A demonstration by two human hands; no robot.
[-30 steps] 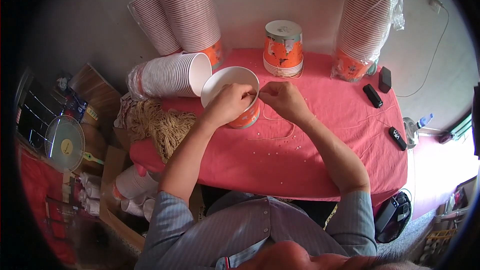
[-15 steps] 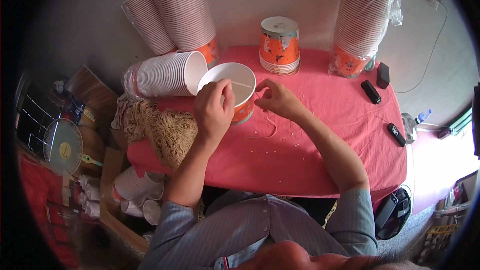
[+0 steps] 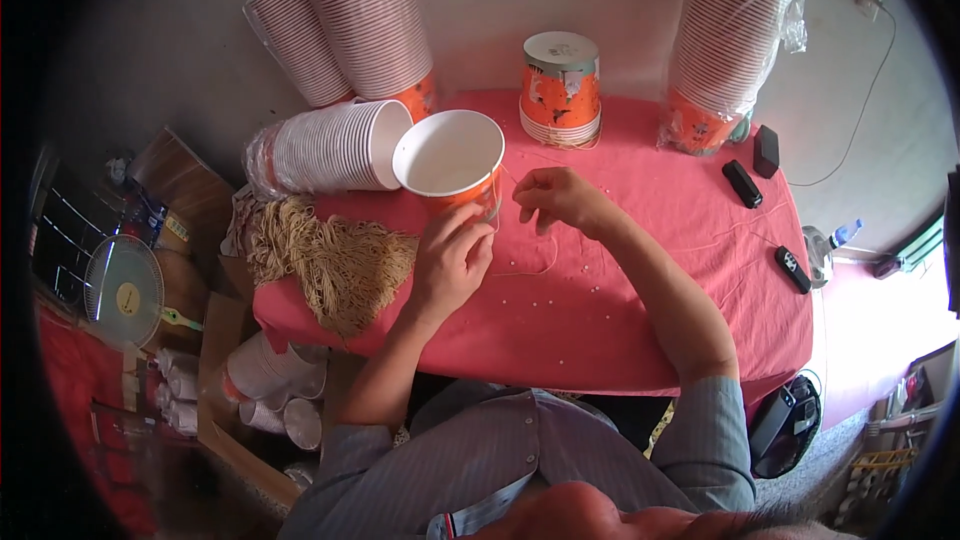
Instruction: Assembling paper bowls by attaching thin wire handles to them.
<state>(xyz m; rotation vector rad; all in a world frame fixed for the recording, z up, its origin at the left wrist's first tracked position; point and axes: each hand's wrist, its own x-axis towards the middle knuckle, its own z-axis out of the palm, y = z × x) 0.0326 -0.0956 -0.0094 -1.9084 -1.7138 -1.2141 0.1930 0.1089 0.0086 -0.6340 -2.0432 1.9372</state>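
An orange paper cup with a white inside stands tilted on the red tablecloth. My left hand rests just below it, fingers curled against its side. My right hand is to the right of the cup and pinches a thin pale string that loops down onto the cloth. A heap of the same pale strings lies at the table's left edge.
Sleeves of stacked cups lie and lean at the back left and back right. A short stack of upside-down orange cups stands behind. Black remotes lie at right. A small fan and more cups sit on the floor at left.
My left hand has slid off the cup's rim down to its near side. My right hand has drawn back to the right with the string, and the cup's white inside shows fully.
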